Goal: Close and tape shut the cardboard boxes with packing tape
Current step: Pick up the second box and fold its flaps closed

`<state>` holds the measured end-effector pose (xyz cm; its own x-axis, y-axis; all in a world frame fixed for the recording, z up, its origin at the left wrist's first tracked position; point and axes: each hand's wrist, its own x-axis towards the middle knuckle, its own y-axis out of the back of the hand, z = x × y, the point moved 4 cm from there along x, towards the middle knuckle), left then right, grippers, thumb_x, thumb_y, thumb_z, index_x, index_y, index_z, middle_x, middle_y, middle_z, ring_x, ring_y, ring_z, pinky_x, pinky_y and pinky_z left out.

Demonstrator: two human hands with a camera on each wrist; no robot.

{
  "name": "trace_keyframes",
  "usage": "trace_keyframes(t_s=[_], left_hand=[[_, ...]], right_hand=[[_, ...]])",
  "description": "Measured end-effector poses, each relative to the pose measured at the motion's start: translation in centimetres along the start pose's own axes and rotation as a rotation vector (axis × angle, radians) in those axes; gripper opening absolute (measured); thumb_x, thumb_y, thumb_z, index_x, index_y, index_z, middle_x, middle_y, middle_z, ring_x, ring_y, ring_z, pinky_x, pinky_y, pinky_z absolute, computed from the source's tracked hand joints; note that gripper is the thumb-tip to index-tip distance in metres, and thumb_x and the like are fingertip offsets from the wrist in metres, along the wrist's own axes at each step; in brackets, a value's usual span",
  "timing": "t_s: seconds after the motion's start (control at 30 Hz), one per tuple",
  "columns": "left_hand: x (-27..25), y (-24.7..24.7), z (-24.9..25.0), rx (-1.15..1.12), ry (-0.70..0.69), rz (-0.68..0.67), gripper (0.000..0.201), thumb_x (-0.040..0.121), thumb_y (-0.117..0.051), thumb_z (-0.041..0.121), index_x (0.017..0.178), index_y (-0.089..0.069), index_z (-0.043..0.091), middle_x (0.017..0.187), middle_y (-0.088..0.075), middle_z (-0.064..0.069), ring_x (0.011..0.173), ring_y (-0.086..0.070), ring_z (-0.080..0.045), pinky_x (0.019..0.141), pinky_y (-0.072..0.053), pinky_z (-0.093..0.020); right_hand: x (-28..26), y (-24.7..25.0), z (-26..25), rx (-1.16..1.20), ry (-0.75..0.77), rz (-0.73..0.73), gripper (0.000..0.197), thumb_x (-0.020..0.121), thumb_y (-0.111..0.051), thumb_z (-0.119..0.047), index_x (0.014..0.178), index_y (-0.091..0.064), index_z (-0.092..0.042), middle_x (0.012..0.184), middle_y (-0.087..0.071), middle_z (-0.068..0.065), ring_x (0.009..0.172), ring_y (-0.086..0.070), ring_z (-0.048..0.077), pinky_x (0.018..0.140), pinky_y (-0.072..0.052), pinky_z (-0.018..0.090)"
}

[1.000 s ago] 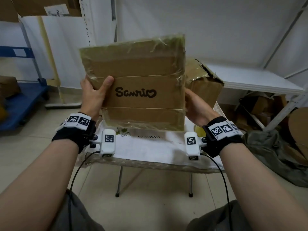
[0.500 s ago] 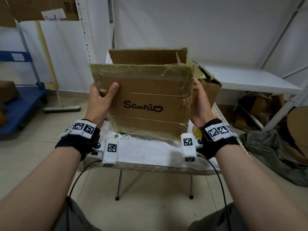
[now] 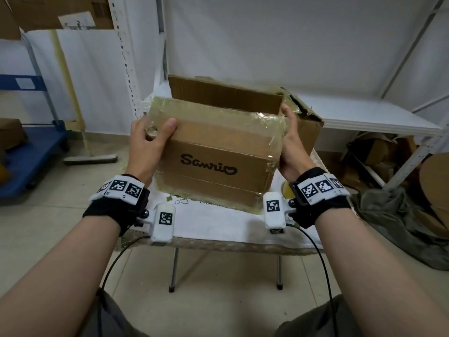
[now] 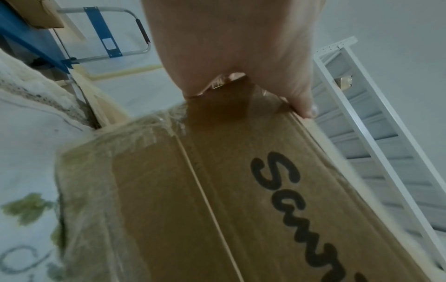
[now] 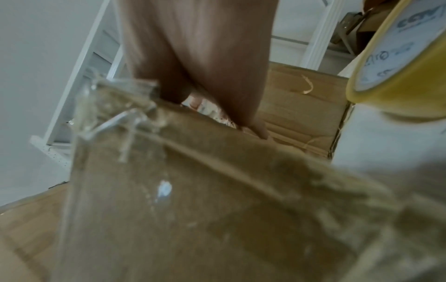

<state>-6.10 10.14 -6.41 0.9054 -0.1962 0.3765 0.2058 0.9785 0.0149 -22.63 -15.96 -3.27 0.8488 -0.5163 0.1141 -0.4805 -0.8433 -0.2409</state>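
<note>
1. Since the earlier frames, the Sanrio box (image 3: 213, 154) has been tipped from nearly upright and face-on to leaning away from the person, and it now sits lower, just above the cloth-covered table (image 3: 218, 227), with its open top and far flap (image 3: 226, 93) showing.
2. At the box's near left corner, the left hand (image 3: 148, 142) grips it, thumb curled over the printed face and fingers wrapped behind. At its right upper corner the right hand (image 3: 289, 147) holds the edge, fingers hooked over the rim; how far they reach inside cannot be told.
3. Old glossy tape (image 4: 101, 145) covers the corners of the box, so either grip could slide, and a slip would drop the box onto the table edge.
4. Just right of the box and touching or nearly touching it sits a second cardboard box (image 3: 306, 125); setting down carelessly could knock it off.
5. Below the box's right side lies the tape roll (image 5: 395, 63), so lowering the box there would trap or hide it.
6. With flaps still up, nothing is sealed; crumpled tape remnants (image 5: 115, 114) at the box's rim may stop new tape sticking flat.
</note>
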Motion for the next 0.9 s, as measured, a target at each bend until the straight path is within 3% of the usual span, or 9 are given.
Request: trace_keyframes(t_s=[0.1,0.2,0.3,0.43,0.6,0.67,0.73,0.83,0.9], left_hand=[[0.3,0.0,-0.2,-0.015,0.033,0.022,0.058,0.068,-0.073,0.074,0.106,-0.067,0.031,0.128,-0.059,-0.011,0.117,-0.058,-0.027,0.103,-0.048,-0.05],[0.6,0.0,-0.3,-0.01,0.06,0.052,0.052,0.066,-0.074,0.075,0.096,-0.068,0.033,0.126,-0.059,-0.017,0.117,-0.057,-0.033,0.099,-0.047,-0.046],[0.8,-0.1,-0.2,-0.012,0.056,0.078,0.049,0.064,-0.075,0.075,0.089,-0.068,0.033,0.121,-0.061,-0.018,0.105,-0.061,-0.027,0.09,-0.048,-0.04],[0.7,-0.4,-0.3,-0.018,0.077,0.084,0.056,0.064,-0.074,0.075,0.09,-0.065,0.027,0.122,-0.06,-0.02,0.098,-0.058,-0.019,0.085,-0.046,-0.035],[0.8,-0.7,0.2,0.01,0.15,0.14,0.074,0.058,-0.072,0.079,0.099,-0.068,0.017,0.121,-0.063,-0.013,0.107,-0.063,-0.024,0.096,-0.052,-0.044],[0.8,-0.7,0.5,0.042,0.161,0.168,0.06,0.06,-0.074,0.076,0.088,-0.071,0.023,0.115,-0.066,-0.011,0.103,-0.066,-0.024,0.094,-0.054,-0.051],[0.6,-0.7,0.7,0.082,0.163,0.194,0.054,0.062,-0.073,0.072,0.085,-0.07,0.023,0.113,-0.066,-0.01,0.102,-0.065,-0.024,0.094,-0.053,-0.051],[0.1,-0.8,1.1,0.117,0.145,0.218,0.055,0.065,-0.073,0.065,0.089,-0.06,0.017,0.113,-0.061,-0.006,0.101,-0.06,-0.023,0.097,-0.05,-0.047],[-0.3,-0.9,1.6,0.122,0.107,0.218,0.048,0.069,-0.073,0.055,0.093,-0.05,0.021,0.112,-0.055,-0.002,0.096,-0.053,-0.018,0.095,-0.046,-0.038]], right_hand=[[0.4,0.0,0.0,0.044,0.106,0.069,0.061,0.095,-0.058,0.006,0.136,-0.044,-0.037,0.144,-0.052,0.01,0.118,-0.064,0.035,0.071,-0.063,0.038],[0.6,0.5,0.2,0.12,0.178,0.231,0.033,0.096,-0.059,0.003,0.124,-0.06,-0.014,0.128,-0.064,0.006,0.103,-0.068,0.028,0.069,-0.059,0.033],[0.4,1.1,0.0,0.183,0.17,0.297,0.013,0.094,-0.068,-0.008,0.107,-0.069,-0.01,0.101,-0.072,0.005,0.083,-0.069,0.015,0.067,-0.058,0.03],[0.3,1.3,-0.3,0.142,0.138,0.272,0.019,0.091,-0.072,-0.015,0.106,-0.072,-0.004,0.093,-0.076,0.007,0.075,-0.07,0.015,0.052,-0.054,0.021],[0.4,1.2,-0.5,0.062,0.081,0.229,0.023,0.099,-0.063,-0.03,0.099,-0.077,-0.012,0.102,-0.078,0.01,0.091,-0.07,0.025,0.089,-0.059,0.043],[0.3,1.2,-0.4,0.069,0.033,0.196,0.045,0.101,-0.05,-0.051,0.093,-0.079,-0.017,0.103,-0.075,0.012,0.095,-0.064,0.03,0.091,-0.052,0.045],[0.2,0.8,-0.4,0.009,0.009,0.145,0.044,0.095,-0.056,-0.059,0.093,-0.078,-0.021,0.112,-0.073,0.008,0.103,-0.066,0.029,0.095,-0.051,0.044],[0.2,0.5,-0.4,-0.108,0.043,0.115,0.009,0.092,-0.072,-0.027,0.098,-0.073,-0.02,0.126,-0.068,0.004,0.11,-0.066,0.025,0.088,-0.056,0.036],[0.2,0.6,-0.5,-0.125,0.076,0.123,0.015,0.091,-0.071,-0.011,0.104,-0.068,-0.019,0.12,-0.065,0.002,0.102,-0.063,0.021,0.081,-0.056,0.032]])
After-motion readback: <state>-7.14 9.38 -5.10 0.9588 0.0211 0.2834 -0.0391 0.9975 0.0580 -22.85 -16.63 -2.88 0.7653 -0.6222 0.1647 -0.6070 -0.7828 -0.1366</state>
